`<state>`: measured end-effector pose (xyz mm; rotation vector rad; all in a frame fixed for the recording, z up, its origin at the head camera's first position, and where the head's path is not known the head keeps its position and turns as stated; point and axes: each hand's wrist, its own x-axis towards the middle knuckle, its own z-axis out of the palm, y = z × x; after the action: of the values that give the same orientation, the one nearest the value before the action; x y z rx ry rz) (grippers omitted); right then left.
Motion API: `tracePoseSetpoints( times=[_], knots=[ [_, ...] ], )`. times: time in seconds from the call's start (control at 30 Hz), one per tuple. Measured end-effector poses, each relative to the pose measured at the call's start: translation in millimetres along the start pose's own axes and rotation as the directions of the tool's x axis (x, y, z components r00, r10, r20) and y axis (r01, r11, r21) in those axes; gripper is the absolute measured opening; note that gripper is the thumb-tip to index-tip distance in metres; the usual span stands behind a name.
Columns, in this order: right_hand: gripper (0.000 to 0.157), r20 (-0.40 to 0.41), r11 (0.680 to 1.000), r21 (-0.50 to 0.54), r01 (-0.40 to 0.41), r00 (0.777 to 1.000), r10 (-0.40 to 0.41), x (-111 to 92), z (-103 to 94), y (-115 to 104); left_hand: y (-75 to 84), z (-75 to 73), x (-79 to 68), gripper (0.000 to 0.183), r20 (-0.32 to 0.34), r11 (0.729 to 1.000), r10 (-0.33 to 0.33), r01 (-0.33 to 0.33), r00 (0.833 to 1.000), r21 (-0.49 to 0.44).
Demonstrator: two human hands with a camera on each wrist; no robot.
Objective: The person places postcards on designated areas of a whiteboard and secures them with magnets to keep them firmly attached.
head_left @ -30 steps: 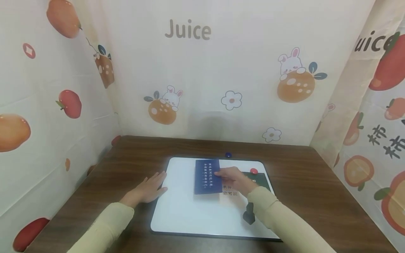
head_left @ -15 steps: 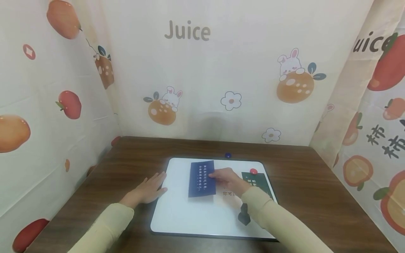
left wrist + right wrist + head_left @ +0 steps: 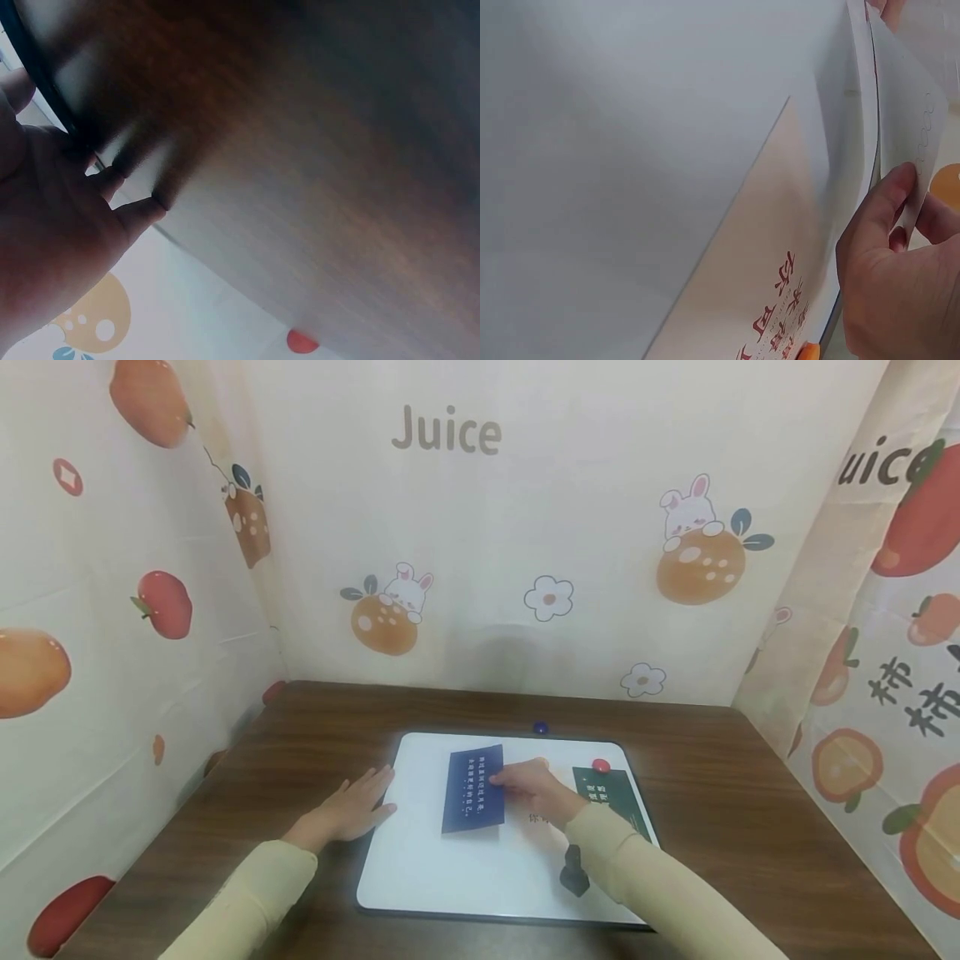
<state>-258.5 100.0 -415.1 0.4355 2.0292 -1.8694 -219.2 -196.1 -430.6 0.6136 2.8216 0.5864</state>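
My right hand (image 3: 536, 789) pinches the right edge of a blue card (image 3: 474, 789) with white writing, held tilted over the whiteboard (image 3: 427, 872). In the right wrist view, the thumb and fingers grip the card's pale back (image 3: 907, 112). A cream card (image 3: 757, 277) with red writing lies on the board, partly under the right hand. My left hand (image 3: 348, 810) rests beside the board's left edge, fingers extended and fingertips touching it. A green card (image 3: 611, 797) lies at the board's right side, with a red round magnet (image 3: 601, 766) at its top.
A small dark blue round piece (image 3: 541, 727) sits on the wooden table (image 3: 712, 810) behind the board. An orange piece (image 3: 808, 352) shows on the cream card. A dark angular piece (image 3: 575, 875) is beside the right wrist. Fruit-printed cloth (image 3: 480, 568) surrounds the table.
My right hand has moved left with the blue card, whose left side now tilts lower. More of the green card is uncovered. The left hand has stayed in place.
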Motion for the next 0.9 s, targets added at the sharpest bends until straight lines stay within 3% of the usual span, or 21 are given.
tracePoseSetpoints(
  times=[0.23,0.47,0.6,0.77,0.9],
  knots=[
    [0.056,-0.005,0.993,-0.116,0.019,1.0,-0.02,-3.1,1.3,1.7,-0.1,-0.2,0.1,0.065,-0.001,1.0,0.007,-0.007,1.0,-0.003],
    [0.051,-0.008,0.991,-0.131,0.025,1.0,-0.026,-3.8,3.2,5.5,0.2,-1.1,-0.7,0.065,-0.004,1.0,0.002,-0.002,1.0,-0.002],
    [0.047,-0.007,0.981,-0.18,0.068,0.997,-0.071,-3.4,2.2,8.5,0.1,-1.2,-0.5,0.066,-0.002,1.0,0.003,-0.003,1.0,-0.002],
    [0.04,-0.043,0.938,-0.322,0.131,0.987,-0.152,-5.0,2.0,10.4,-0.4,-1.4,-0.4,0.066,0.003,1.0,0.002,-0.002,1.0,-0.001],
    [0.03,-0.07,0.865,-0.466,0.186,0.967,-0.246,-5.6,2.1,11.1,-1.1,-1.1,0.2,0.065,0.006,1.0,0.005,-0.005,1.0,0.005]
  ],
)
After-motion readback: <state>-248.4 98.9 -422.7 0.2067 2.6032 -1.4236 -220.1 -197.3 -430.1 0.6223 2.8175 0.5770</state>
